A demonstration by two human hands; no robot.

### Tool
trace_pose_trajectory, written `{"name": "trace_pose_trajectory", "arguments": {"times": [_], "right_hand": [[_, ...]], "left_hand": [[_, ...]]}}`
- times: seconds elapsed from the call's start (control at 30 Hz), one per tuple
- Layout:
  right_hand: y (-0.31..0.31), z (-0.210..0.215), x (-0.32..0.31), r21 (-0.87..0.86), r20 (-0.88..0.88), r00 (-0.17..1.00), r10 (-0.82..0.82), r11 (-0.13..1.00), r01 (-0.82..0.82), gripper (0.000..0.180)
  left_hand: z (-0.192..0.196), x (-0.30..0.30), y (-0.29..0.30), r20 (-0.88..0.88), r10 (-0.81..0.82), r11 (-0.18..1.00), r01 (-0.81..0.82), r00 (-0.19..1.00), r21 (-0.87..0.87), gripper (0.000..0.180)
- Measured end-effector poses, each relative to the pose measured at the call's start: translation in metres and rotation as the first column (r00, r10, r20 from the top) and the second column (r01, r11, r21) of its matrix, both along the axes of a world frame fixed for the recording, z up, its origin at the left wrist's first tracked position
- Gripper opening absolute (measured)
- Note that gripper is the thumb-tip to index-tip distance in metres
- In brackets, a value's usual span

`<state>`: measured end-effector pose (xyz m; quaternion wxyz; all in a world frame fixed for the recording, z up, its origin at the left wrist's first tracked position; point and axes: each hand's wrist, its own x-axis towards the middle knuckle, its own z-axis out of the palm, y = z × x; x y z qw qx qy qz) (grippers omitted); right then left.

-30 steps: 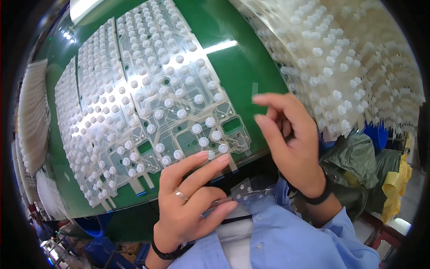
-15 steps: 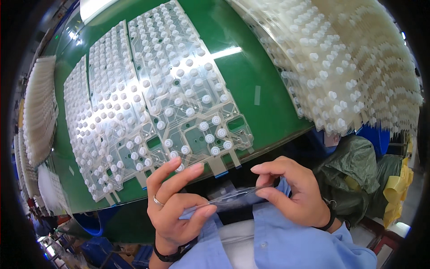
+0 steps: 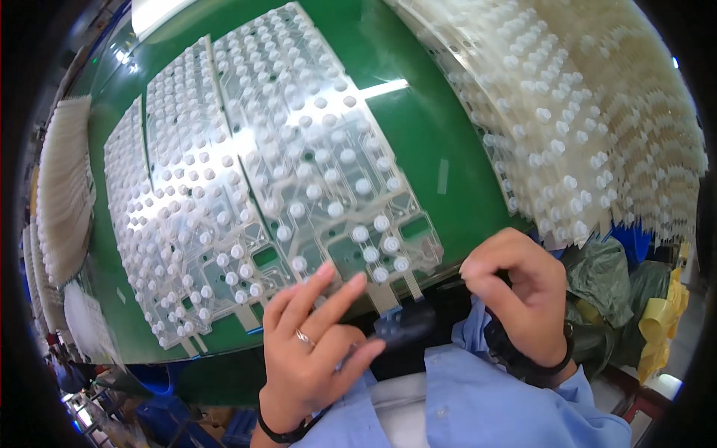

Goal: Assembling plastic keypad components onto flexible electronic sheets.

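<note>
My left hand (image 3: 310,358), with a ring on one finger, pinches a small blurred clear film strip (image 3: 399,328) between thumb and fingers, just below the near edge of the green table (image 3: 441,134). Its fingertips reach up to the bottom edge of a clear membrane sheet (image 3: 336,187) dotted with white rubber domes. My right hand (image 3: 519,295) hovers at the table's edge to the right of the strip. Its fingers are curled closed and nothing shows in them. Both wrists wear dark bands above light blue sleeves.
Two more dome-covered sheets (image 3: 179,216) lie side by side to the left. A big fanned stack of such sheets (image 3: 590,134) fills the right. White stacked pieces (image 3: 63,187) line the left edge. A green bag (image 3: 605,276) and yellow material (image 3: 665,313) sit lower right.
My right hand has let go of the film strip and lifted to the table's edge. My left hand keeps the strip and has stretched its fingers toward the sheet.
</note>
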<state>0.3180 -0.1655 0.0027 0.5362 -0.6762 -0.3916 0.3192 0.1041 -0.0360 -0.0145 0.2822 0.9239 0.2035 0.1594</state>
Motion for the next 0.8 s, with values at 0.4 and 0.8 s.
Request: {"name": "trace_pose_trajectory", "arguments": {"times": [0.4,0.8], "right_hand": [[0.047,-0.007,0.012,-0.197,0.174,0.985,0.014,0.980,0.021,0.005],[0.053,-0.004,0.012,-0.266,0.199,0.980,0.020,0.963,0.034,0.005]], "left_hand": [[-0.002,-0.002,0.005,-0.025,-0.120,0.992,0.119,0.992,-0.036,0.028],[-0.004,-0.004,0.005,-0.045,-0.126,0.992,0.126,0.991,-0.014,0.030]]}}
